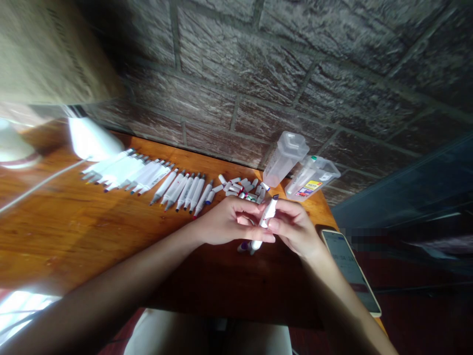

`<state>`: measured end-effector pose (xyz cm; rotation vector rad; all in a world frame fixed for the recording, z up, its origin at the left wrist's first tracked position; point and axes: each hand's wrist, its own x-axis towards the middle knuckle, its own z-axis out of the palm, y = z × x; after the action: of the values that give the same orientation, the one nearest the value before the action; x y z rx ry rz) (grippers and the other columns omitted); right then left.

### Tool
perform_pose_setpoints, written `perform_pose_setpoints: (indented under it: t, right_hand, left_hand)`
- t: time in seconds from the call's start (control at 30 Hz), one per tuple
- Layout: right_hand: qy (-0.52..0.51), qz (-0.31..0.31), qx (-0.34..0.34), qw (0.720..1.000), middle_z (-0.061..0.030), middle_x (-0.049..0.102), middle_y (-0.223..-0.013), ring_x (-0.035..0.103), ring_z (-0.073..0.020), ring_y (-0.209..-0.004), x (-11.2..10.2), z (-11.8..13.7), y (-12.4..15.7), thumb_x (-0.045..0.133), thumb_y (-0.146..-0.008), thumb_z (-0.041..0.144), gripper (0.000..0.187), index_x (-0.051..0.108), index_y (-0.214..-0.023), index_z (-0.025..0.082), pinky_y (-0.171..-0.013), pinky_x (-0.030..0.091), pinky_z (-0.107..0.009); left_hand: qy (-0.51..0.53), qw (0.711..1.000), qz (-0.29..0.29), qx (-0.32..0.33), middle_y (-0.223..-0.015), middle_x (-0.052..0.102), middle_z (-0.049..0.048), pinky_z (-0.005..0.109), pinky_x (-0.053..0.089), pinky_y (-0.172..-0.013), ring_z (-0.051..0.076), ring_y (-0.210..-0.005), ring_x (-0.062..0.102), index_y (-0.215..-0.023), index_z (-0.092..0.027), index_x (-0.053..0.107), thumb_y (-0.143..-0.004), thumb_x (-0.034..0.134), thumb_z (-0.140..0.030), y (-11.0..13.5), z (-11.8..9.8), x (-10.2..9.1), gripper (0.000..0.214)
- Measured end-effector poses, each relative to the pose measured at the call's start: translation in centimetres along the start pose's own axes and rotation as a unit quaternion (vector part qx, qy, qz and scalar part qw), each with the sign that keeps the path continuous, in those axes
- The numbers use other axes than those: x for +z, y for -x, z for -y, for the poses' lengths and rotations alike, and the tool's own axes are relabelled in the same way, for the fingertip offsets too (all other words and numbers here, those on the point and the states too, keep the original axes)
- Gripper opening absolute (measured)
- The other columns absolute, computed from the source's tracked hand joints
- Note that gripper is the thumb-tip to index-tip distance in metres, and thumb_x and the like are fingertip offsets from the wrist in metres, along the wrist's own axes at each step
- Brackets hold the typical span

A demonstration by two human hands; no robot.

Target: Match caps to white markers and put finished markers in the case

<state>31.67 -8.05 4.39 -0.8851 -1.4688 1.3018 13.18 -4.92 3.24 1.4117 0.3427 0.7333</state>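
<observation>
A white marker (pixel 268 213) stands tilted between my two hands, with a dark tip or cap end at its top. My left hand (pixel 231 219) is closed on it from the left, thumb and fingers along the barrel. From the right, my right hand (pixel 296 228) pinches the same marker with thumb and fingers. Just below my hands lies a purple-ended piece (pixel 243 246), partly hidden by the fingers. Behind them is a loose pile of white marker caps (pixel 236 188). To the left a long row of white markers (pixel 179 191) lies side by side on the table.
Two clear plastic containers, an upright one (pixel 283 158) and a labelled one (pixel 314 178) with a marker inside, stand against the brick wall (pixel 207 88). A phone (pixel 349 268) lies at the table's right edge. A lamp base (pixel 92 140) and its cord are on the left.
</observation>
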Motion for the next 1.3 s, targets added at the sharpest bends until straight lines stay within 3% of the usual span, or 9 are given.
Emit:
perform_pose_setpoints:
  t: [0.37, 0.5, 0.57, 0.63, 0.73, 0.9, 1.07, 1.17, 1.3]
  right_hand:
    - [-0.011, 0.045, 0.008, 0.999, -0.0011, 0.073, -0.08, 0.066, -0.0148, -0.068, -0.5, -0.3, 0.2, 0.083, -0.076, 0.04, 0.027, 0.078, -0.098, 0.025, -0.066, 0.056, -0.029]
    - [0.009, -0.08, 0.009, 0.997, 0.0024, 0.062, -0.065, 0.043, -0.0083, -0.05, -2.4, -0.3, -0.9, 0.082, -0.076, 0.043, 0.029, 0.078, -0.096, 0.023, -0.045, 0.037, -0.023]
    - [0.023, -0.183, 0.004, 0.983, 0.0045, 0.054, -0.058, 0.037, -0.007, -0.049, -3.8, -0.6, -1.7, 0.082, -0.074, 0.042, 0.027, 0.078, -0.089, 0.021, -0.045, 0.031, -0.022]
    - [0.069, -0.254, 0.023, 0.965, 0.0052, 0.052, -0.055, 0.039, -0.0073, -0.049, -5.2, -1.3, -2.3, 0.083, -0.07, 0.043, 0.029, 0.077, -0.085, 0.018, -0.046, 0.032, -0.022]
    - [0.178, -0.282, 0.05, 0.941, -0.0009, 0.068, -0.069, 0.055, -0.0115, -0.058, -6.3, -3.1, -2.7, 0.077, -0.073, 0.048, 0.037, 0.078, -0.091, 0.016, -0.057, 0.045, -0.026]
    - [0.337, -0.246, 0.021, 0.909, -0.0109, 0.078, -0.105, 0.071, -0.0217, -0.087, -5.9, -5.0, -2.9, 0.063, -0.086, 0.047, 0.04, 0.077, -0.104, 0.015, -0.085, 0.055, -0.036]
    - [0.448, -0.182, 0.022, 0.875, -0.0086, 0.076, -0.116, 0.072, -0.0186, -0.082, -4.0, -4.2, -5.5, 0.059, -0.091, 0.041, 0.039, 0.073, -0.119, 0.017, -0.088, 0.056, -0.033]
    - [0.554, -0.092, 0.067, 0.825, -0.0082, 0.074, -0.123, 0.072, -0.0209, -0.102, -2.7, -3.5, -8.0, 0.057, -0.093, 0.037, 0.037, 0.072, -0.122, 0.017, -0.098, 0.05, -0.03]
    - [0.581, -0.032, 0.097, 0.808, -0.0063, 0.079, -0.109, 0.072, -0.0237, -0.105, -1.8, -3.3, -10.4, 0.061, -0.091, 0.035, 0.026, 0.078, -0.105, 0.021, -0.097, 0.048, -0.029]
  left_hand:
    - [0.041, 0.999, -0.012, 0.006, -0.072, 0.073, -0.0001, 0.019, 0.053, -0.06, 0.01, -0.062, 0.065, -0.082, -0.014, 0.075, -0.063, 0.085, -0.01, -0.1, -0.7, 0.1, 0.021]
    - [0.051, 0.993, -0.1, 0.024, -0.066, 0.07, 0.0008, 0.022, 0.052, -0.055, 0.012, -0.056, 0.063, -0.077, -0.014, 0.073, -0.069, 0.085, -0.026, -0.4, -1.1, -1.4, 0.018]
    - [0.053, 0.976, -0.2, 0.062, -0.065, 0.068, 0.0001, 0.021, 0.05, -0.054, 0.011, -0.055, 0.061, -0.078, -0.015, 0.072, -0.071, 0.085, -0.035, -0.6, -1.2, -2.6, 0.024]
    - [0.047, 0.955, -0.281, 0.082, -0.064, 0.066, -0.0009, 0.019, 0.048, -0.054, 0.009, -0.054, 0.059, -0.074, -0.015, 0.069, -0.07, 0.086, -0.037, -0.7, -1.1, -3.7, 0.028]
    - [0.029, 0.947, -0.309, 0.088, -0.058, 0.065, -0.0008, 0.018, 0.045, -0.05, 0.009, -0.05, 0.058, -0.072, -0.015, 0.066, -0.069, 0.086, -0.04, -0.8, -1.1, -5.0, 0.032]
    - [0.064, 0.936, -0.332, 0.096, -0.059, 0.063, -0.0022, 0.018, 0.047, -0.05, 0.009, -0.05, 0.06, -0.074, -0.015, 0.064, -0.066, 0.088, -0.04, -1.0, -1.3, -5.6, 0.036]
    - [0.083, 0.924, -0.357, 0.107, -0.059, 0.06, -0.0045, 0.018, 0.047, -0.048, 0.008, -0.049, 0.059, -0.072, -0.015, 0.061, -0.061, 0.091, -0.04, -1.2, -1.4, -5.8, 0.04]
    - [0.072, 0.926, -0.352, 0.113, -0.059, 0.062, -0.0039, 0.019, 0.046, -0.047, 0.009, -0.049, 0.059, -0.074, -0.016, 0.063, -0.063, 0.089, -0.04, -1.2, -1.0, -6.1, 0.038]
    - [0.055, 0.928, -0.351, 0.112, -0.057, 0.062, -0.0042, 0.018, 0.046, -0.046, 0.008, -0.048, 0.058, -0.074, -0.016, 0.063, -0.063, 0.09, -0.04, -1.0, -0.7, -6.4, 0.037]
